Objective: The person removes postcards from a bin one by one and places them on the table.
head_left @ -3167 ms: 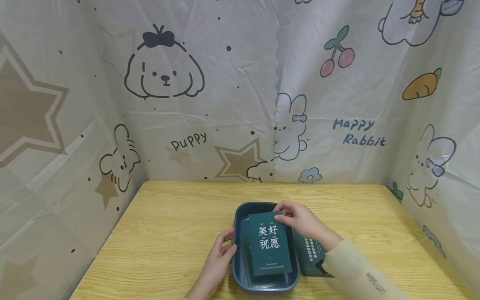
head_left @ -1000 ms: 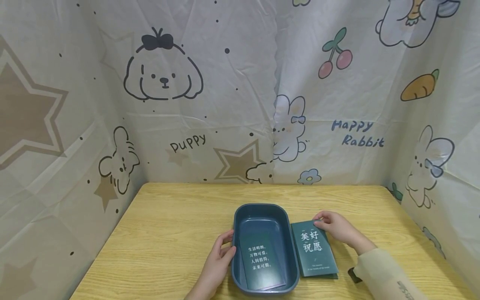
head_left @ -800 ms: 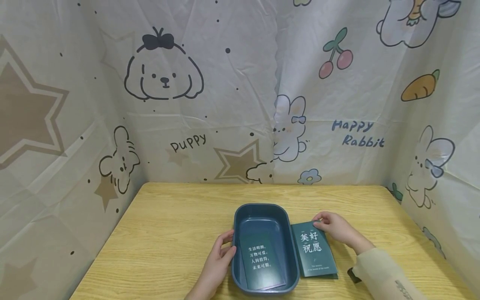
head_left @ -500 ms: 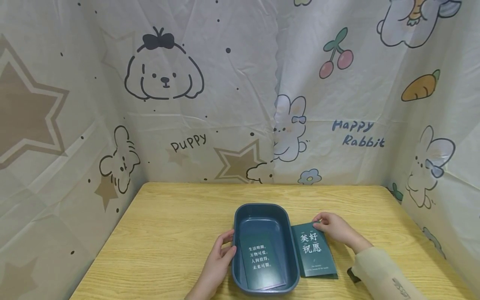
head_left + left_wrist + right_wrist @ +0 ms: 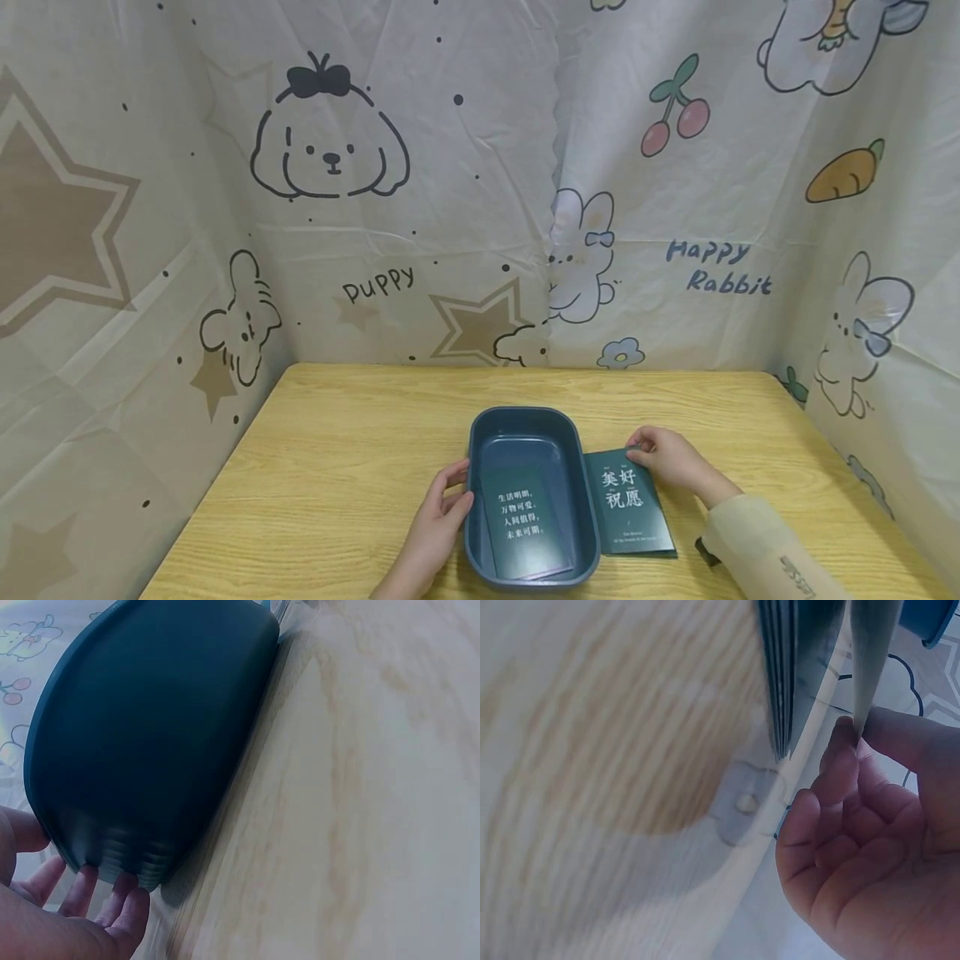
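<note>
My right hand (image 5: 671,460) pinches the top edge of a dark green greeting card (image 5: 630,508) with white lettering, between thumb and fingers. Right of a dark blue rectangular tray (image 5: 532,427), the card lies over several stacked cards (image 5: 778,682). In the right wrist view, a gap shows between the pinched card's edge and the stack. Another green card (image 5: 525,542) with white text lies inside the tray, toward its near end. My left hand (image 5: 435,521) touches the tray's left outer wall; its fingertips rest against that wall in the left wrist view.
A yellow wood-grain table (image 5: 337,467) holds everything. A pale curtain (image 5: 450,208) with cartoon prints hangs behind it and at both sides. Below the right sleeve (image 5: 765,542) a small black object (image 5: 707,552) shows partly.
My right hand has carried the lettered card from above the tray rightward onto the stack, uncovering the card in the tray. Lately it has lowered the card's top edge slightly. The left hand stays put.
</note>
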`<state>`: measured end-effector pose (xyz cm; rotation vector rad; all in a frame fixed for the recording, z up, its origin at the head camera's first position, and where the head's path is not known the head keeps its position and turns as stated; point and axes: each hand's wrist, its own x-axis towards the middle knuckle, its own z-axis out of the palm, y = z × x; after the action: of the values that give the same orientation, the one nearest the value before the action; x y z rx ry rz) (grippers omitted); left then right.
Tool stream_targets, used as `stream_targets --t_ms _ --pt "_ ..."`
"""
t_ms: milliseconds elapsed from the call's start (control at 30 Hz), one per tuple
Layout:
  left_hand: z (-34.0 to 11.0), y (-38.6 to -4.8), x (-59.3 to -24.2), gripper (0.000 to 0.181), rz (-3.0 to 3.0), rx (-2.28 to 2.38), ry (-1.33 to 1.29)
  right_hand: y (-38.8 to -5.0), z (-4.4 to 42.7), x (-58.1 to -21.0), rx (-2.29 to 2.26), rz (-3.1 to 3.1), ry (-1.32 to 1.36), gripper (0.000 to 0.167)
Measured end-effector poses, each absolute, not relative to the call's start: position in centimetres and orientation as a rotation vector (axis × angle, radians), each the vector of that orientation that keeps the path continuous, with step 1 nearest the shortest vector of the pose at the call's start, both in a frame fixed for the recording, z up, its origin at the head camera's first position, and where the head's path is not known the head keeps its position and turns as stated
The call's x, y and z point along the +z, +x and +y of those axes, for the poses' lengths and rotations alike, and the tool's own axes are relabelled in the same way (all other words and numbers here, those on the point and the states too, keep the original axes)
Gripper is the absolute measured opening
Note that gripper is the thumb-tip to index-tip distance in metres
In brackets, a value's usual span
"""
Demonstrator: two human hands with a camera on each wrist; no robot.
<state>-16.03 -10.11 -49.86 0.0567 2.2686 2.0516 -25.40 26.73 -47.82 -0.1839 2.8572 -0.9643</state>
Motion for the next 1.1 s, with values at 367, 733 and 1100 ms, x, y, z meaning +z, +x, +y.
stream_targets --t_ms 367,733,1100 --pt "-10.13 -16.02 -49.88 0.046 2.272 2.041 0.059 -25.38 26.48 -47.69 -0.875 2.876 -0.147 0.008" --pt "-10.18 -15.95 -49.78 0.045 2.267 2.031 0.036 -25.25 26.20 -47.68 -0.815 2.909 -0.149 0.009" --pt "-10.20 -15.98 -49.82 0.046 2.269 2.033 0.035 -25.37 26.13 -47.85 -0.715 2.928 -0.127 0.011"
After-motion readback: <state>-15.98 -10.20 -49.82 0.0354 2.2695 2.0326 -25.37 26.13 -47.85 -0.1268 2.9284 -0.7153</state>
